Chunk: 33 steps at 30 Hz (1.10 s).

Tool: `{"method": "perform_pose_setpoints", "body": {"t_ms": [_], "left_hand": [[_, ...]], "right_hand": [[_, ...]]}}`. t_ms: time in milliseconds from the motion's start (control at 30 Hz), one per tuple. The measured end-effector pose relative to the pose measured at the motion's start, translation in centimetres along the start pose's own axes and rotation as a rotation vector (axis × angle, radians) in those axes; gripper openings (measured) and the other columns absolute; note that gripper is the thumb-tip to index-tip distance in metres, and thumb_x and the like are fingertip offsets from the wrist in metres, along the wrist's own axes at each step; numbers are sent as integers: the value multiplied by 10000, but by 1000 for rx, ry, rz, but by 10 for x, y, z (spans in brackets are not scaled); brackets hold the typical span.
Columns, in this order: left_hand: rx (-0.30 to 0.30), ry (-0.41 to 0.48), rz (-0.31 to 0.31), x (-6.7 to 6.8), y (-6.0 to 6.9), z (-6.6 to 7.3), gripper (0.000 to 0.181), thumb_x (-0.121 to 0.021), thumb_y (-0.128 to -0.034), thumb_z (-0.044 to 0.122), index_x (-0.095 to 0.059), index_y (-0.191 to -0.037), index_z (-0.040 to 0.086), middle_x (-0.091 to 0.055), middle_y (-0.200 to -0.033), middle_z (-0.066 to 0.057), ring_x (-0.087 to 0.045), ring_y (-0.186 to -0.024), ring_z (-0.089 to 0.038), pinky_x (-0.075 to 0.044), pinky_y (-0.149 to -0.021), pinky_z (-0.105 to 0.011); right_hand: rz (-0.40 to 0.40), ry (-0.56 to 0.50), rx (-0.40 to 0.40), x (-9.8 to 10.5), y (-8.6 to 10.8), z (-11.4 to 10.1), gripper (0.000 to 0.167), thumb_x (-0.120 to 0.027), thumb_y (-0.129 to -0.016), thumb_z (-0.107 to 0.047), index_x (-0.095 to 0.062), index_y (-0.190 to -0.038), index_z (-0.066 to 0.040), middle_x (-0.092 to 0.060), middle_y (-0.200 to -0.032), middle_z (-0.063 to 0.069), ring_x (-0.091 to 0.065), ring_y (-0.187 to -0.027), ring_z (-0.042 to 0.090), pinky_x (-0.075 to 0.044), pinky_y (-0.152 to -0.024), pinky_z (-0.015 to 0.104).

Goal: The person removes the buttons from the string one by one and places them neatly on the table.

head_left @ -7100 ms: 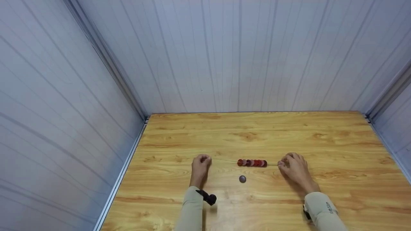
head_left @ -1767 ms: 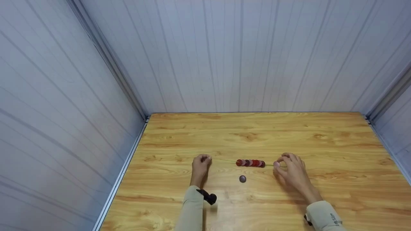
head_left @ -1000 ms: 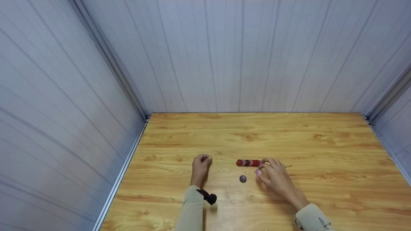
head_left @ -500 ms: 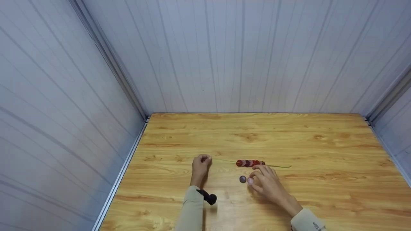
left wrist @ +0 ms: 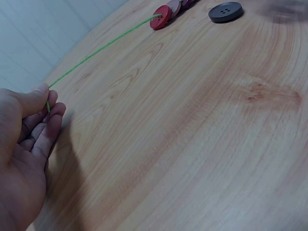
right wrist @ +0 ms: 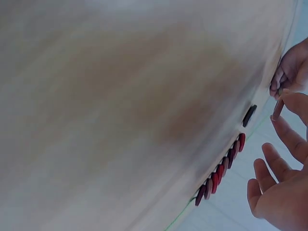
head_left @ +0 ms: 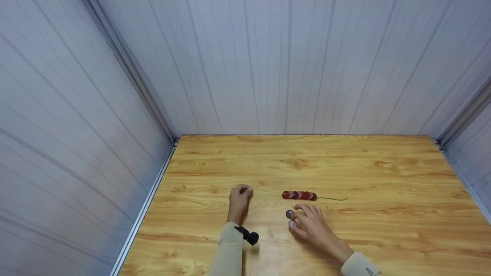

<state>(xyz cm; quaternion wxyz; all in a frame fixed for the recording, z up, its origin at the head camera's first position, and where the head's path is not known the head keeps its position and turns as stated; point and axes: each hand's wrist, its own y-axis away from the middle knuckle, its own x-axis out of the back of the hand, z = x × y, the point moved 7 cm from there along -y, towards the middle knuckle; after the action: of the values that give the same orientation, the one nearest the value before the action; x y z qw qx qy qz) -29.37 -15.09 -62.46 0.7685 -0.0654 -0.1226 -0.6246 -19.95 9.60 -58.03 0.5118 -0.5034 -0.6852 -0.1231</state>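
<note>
Fingers of left hand [head_left: 240,200], pinching left end of green string [left wrist: 100,50]. Dark button [head_left: 289,214], flat on wooden table [head_left: 299,165]. Pink button [head_left: 292,224], just nearer, clamped between thumb and finger of right hand [head_left: 315,229], other fingers apart. Overlapping red, pink and maroon buttons [head_left: 299,195], threaded, farther than dark button. String's right end, loose on table.

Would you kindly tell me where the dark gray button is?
In the head view, the dark gray button lies below the strung buttons, just left of the right hand.
</note>
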Motion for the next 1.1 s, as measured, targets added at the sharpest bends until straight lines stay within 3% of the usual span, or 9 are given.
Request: {"method": "perform_pose_setpoints", "body": {"t_ms": [167, 400, 833, 1100], "left_hand": [[1, 15, -4, 1, 1, 1, 133, -617, -934, 127, -677, -974, 16, -645, -880, -82, -571, -791, -154, -480, -719, -277], [-11, 19, -4, 0, 1, 0, 124, -616, -932, 113, -672, -966, 8, -640, -868, -85, -562, -781, -147, -470, -706, -272], [-23, 35, 4, 1, 2, 1, 126, -629, -922, 110, -671, -964, -1, -637, -875, -107, -563, -786, -162, -468, -705, -270], [-18, 3, 20, 2, 0, 0, 116, -637, -915, 106, -676, -953, 3, -646, -861, -82, -563, -771, -136, -470, -696, -254]], "right_hand": [[-70, 5, -47, -8, -1, 1, 189, -690, -882, -305, -687, -996, -155, -540, -1269, 113, -437, -1204, 328, -314, -961, 535], [-90, 24, -78, -11, -2, 3, 175, -698, -874, -311, -703, -969, -164, -524, -1284, 113, -414, -1229, 330, -277, -986, 543], [-109, 86, -30, -15, -4, -1, 104, -672, -893, -313, -681, -897, -209, -526, -1276, 129, -412, -1229, 347, -273, -981, 551], [-75, 137, 17, -15, -5, -4, 90, -696, -871, -299, -683, -909, -219, -540, -1235, 122, -441, -1178, 344, -320, -911, 524]]}}
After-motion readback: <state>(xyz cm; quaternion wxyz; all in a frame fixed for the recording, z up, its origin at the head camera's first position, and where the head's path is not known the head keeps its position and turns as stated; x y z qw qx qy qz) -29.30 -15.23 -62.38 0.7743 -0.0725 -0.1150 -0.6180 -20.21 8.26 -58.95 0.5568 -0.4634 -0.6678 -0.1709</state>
